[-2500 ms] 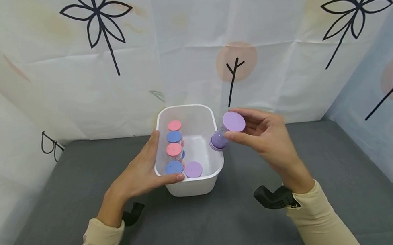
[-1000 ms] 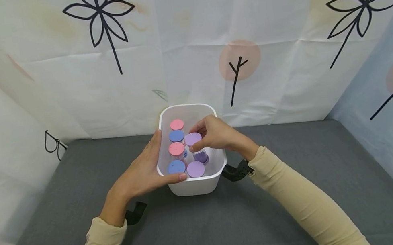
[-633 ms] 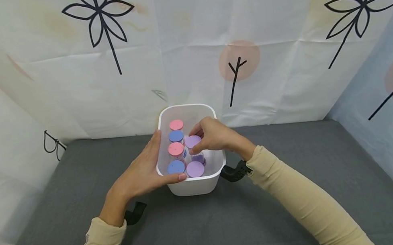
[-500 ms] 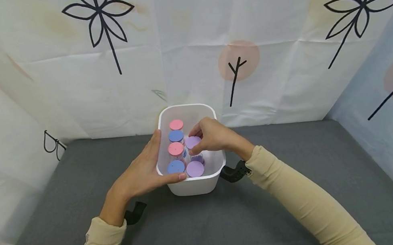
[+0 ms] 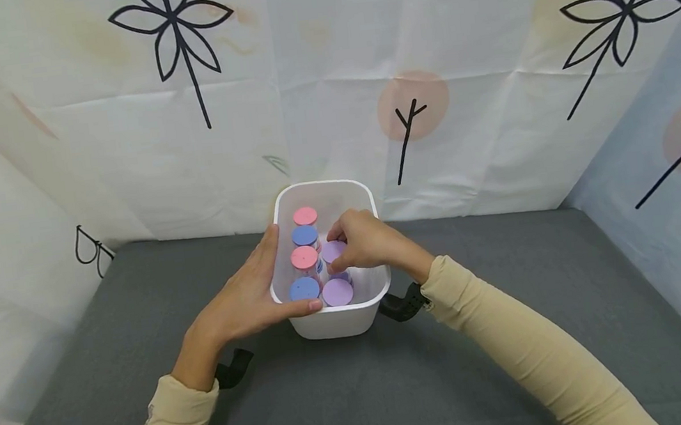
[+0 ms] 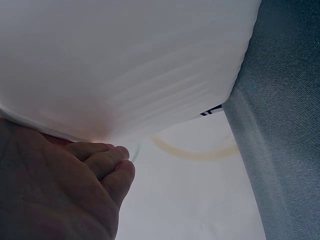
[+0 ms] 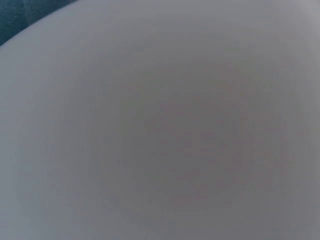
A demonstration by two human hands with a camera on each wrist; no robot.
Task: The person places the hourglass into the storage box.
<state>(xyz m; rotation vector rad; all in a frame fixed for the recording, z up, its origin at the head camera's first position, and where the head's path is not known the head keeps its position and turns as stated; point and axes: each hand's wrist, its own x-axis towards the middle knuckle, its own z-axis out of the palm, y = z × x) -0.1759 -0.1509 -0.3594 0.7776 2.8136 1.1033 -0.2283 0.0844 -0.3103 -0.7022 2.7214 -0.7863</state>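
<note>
My left hand [image 5: 238,301] holds the near left corner of a white plastic bin [image 5: 333,324], its thumb along the front rim. In the left wrist view the fingers of that hand [image 6: 107,165] bend against the bin's outer wall [image 6: 130,65]. Inside the bin, my right hand [image 5: 371,240] pinches a small jar with a purple lid [image 5: 333,250] near its top; the jar's lower part is mostly hidden. Just in front stands another purple-lidded jar [image 5: 338,293]. The right wrist view is filled by a blurred pale surface [image 7: 175,125].
Along the bin's left side stand a blue-lidded jar [image 5: 304,289], a pink-lidded jar [image 5: 304,258] and more jars in the same two colours behind. A dark grey cloth [image 5: 362,399] covers the table. Behind it hangs a printed white curtain [image 5: 330,122].
My right hand has carried the purple-lidded jar from outside the bin's right rim into it, then slightly lower and nearer the front jar. My left hand has stayed on the bin.
</note>
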